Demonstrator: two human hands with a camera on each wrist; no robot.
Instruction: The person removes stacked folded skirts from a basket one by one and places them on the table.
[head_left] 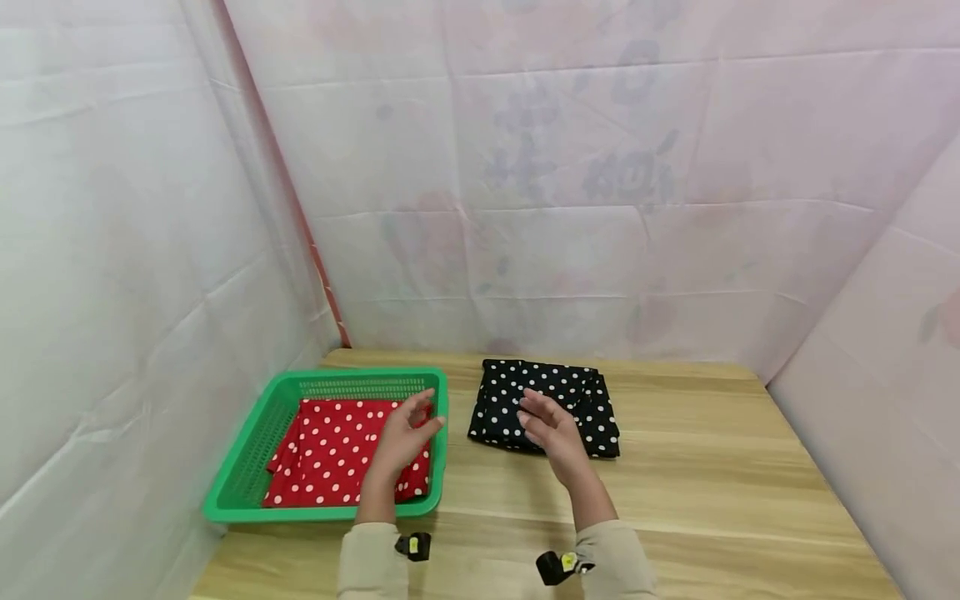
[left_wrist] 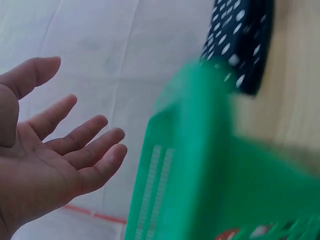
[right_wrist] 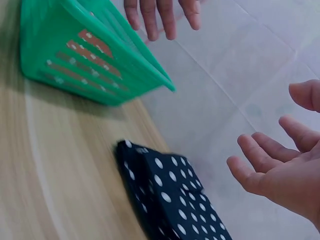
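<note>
My left hand (head_left: pixel 402 437) is held in the air over the right side of a green plastic basket (head_left: pixel 212 492), its fingers loosely bent around nothing. Inside the basket lies a folded red cloth with white dots (head_left: pixel 337 446). To the right of the basket, a folded black cloth with white dots (head_left: pixel 495 404) rests on the table. My right hand (head_left: pixel 555 437) hovers in front of that black cloth and overlaps it in the head view. In the right wrist view the right hand's fingers (right_wrist: pixel 255 155) are spread and hold nothing, apart from the black cloth.
The wood-grain table (head_left: pixel 712 467) extends to the right of the black cloth. Pale printed sheets stand around it as a back wall (head_left: pixel 555 250) and side walls (head_left: pixel 112 292). A red strip (head_left: pixel 322 279) runs down the back left corner.
</note>
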